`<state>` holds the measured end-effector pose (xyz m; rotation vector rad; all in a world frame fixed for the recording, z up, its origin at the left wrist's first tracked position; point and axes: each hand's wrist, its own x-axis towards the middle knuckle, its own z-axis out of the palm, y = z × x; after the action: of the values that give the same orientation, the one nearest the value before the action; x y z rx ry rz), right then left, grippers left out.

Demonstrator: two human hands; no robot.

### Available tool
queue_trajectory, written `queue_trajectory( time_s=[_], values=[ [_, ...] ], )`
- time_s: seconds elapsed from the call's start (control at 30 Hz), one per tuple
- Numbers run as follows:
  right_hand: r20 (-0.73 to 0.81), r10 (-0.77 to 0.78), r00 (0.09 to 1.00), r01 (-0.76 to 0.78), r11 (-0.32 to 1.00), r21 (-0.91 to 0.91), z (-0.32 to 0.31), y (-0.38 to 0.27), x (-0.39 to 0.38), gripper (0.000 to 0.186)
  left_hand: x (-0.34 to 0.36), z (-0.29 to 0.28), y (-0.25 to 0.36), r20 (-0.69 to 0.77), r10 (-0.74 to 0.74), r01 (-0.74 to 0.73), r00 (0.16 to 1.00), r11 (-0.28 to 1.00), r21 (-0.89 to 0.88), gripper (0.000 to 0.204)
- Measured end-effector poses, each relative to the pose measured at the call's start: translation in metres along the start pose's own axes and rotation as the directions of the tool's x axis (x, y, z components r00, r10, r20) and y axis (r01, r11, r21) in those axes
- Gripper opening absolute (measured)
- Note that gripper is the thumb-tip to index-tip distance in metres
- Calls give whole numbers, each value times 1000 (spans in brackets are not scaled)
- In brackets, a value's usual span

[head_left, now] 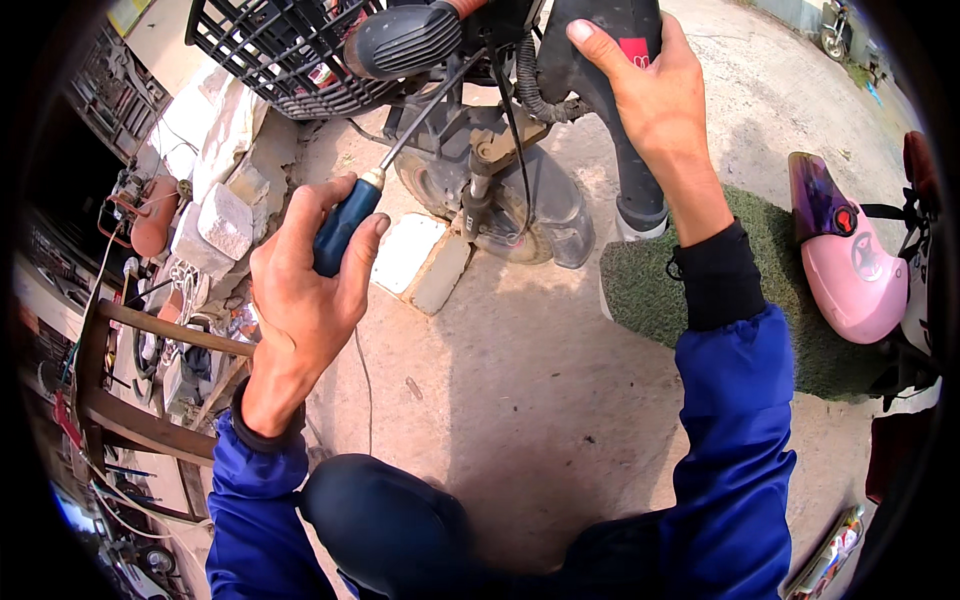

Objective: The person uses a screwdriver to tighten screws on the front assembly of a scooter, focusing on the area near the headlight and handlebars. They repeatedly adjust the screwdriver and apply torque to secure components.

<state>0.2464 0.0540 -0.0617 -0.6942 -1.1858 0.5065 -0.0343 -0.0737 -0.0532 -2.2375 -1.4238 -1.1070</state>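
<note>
In my left hand (295, 290) is a screwdriver (342, 228) with a dark blue handle, my fingers and thumb closed round it. Its long metal shaft slants up and right toward the front of a two-wheeled vehicle; its tip is hard to make out. My right hand (655, 115) grips the edge of a black plastic panel (598, 85) on that vehicle, thumb in front and fingers behind. Between the hands, a ribbed black hose (540, 95) and cables run past the dusty steering parts (490, 150). Below them is the front wheel's grey fender (560, 210).
A black basket (290, 55) hangs upper left. A white block (425, 262) stands by the wheel. Right, a pink helmet (855, 285) rests by a green turf-covered surface (650, 280). Left are a wooden frame (155, 430), concrete pieces (225, 220) and a reddish tank (153, 217).
</note>
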Motion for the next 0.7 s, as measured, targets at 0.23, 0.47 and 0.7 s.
queue_trajectory(
  time_s=[0.23, 0.47, 0.7],
  values=[
    [-98, -67, 993, 48, 981, -187, 8, 0, -6, 40, -3, 0, 15, 5, -199, 193, 980, 945, -264, 30],
    [-124, -55, 991, 27, 975, -219, 7, -5, -6, 42, -1, 0, 24, 104, -397, 405, 912, 825, -394, 31],
    [-156, -76, 985, 21, 946, -325, 7, -9, -8, 46, 1, -4, 24, 237, -524, 548, 818, 584, -599, 30]
  ],
)
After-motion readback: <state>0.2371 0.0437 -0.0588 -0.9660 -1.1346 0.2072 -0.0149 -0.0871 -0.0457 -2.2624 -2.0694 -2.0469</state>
